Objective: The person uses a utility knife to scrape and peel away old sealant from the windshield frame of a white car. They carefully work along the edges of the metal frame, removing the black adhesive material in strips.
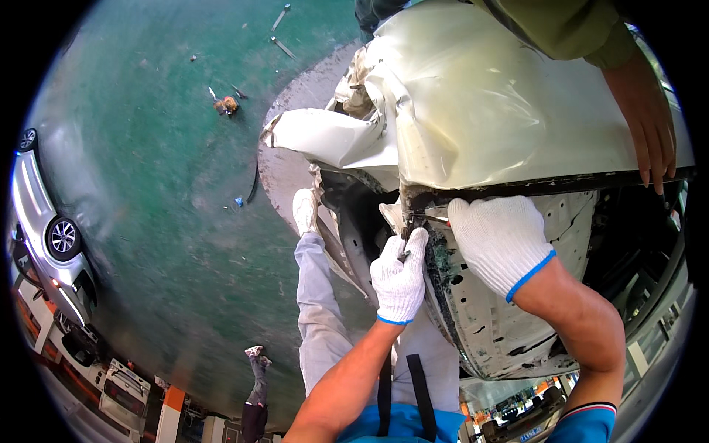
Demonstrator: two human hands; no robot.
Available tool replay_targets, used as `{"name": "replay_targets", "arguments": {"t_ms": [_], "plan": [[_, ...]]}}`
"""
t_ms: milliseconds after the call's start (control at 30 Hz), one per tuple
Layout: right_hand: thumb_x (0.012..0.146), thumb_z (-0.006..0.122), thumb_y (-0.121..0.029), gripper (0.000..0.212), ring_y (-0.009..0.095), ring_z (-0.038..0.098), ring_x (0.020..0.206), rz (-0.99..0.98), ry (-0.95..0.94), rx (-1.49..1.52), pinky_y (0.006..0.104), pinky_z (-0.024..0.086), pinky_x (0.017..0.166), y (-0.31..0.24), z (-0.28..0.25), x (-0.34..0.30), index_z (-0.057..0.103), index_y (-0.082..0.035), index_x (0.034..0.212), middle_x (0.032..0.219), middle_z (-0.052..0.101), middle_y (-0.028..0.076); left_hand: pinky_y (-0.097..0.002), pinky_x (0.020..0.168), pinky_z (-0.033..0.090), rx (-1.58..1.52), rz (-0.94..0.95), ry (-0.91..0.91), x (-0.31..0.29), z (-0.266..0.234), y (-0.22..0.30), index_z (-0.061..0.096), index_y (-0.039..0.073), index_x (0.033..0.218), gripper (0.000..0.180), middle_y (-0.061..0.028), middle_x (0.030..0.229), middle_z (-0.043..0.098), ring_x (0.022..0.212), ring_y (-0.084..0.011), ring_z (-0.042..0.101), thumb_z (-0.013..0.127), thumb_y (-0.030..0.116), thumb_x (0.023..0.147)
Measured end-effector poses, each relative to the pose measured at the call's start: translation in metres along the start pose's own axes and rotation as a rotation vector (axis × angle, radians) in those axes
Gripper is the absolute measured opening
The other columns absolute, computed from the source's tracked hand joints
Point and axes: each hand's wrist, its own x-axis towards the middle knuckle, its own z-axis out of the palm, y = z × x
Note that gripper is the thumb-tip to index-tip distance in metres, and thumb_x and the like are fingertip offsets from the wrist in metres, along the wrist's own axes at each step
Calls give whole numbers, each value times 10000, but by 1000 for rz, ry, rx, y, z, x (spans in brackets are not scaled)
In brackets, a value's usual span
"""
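Below the white panel (487, 125), we are probably working its edge: right hand (501, 240) is gripping a thin tool (437, 218), left hand's (399, 279) grip is unclear; next is needing steady bracing.

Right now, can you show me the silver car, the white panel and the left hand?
Silver car (36, 203): head view, on its side.
White panel (480, 111): head view, mid-surface.
Left hand (396, 280): head view, its gloved middle.

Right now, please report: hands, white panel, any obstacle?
Left hand, right hand: gloved, by near edge of white panel. Panel crumpled at left. Another person's hand over its right part.
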Motion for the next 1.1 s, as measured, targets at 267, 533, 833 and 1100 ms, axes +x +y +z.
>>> {"name": "replay_targets", "arguments": {"t_ms": [267,533,833,1100], "plan": [[855,631,-134,84,359,713,621,-11,-68,-52,478,539,560,-1,-4,7,632,-53,875,658,684,166,-319,545,384,-57,-20,36,-2,3,4,564,17,790,342,-101,626,432,592,-183,330,738,230,992],[883,637,-172,116,359,687,583,-19,-21,-40,484,524,549,4,1,6,623,-66,839,623,660,151,-287,531,352,-24,-29,-7,-2,-1,-2,562,18,772,373,-6,597,447,601,-68,370,716,256,1014],[915,640,-197,154,341,668,552,-58,1,-142,474,512,528,-2,5,13,612,-81,818,588,629,130,-307,535,353,-14,-3,-26,1,-5,2,526,0,757,408,-57,605,395,615,-107,334,730,254,1002],[904,625,-137,100,354,701,608,-10,-98,-195,481,529,553,-10,-1,18,623,-61,838,628,660,142,-278,553,377,-23,-50,-61,2,-8,1,591,-7,792,337,-26,619,478,623,-70,392,723,219,1004]]}}
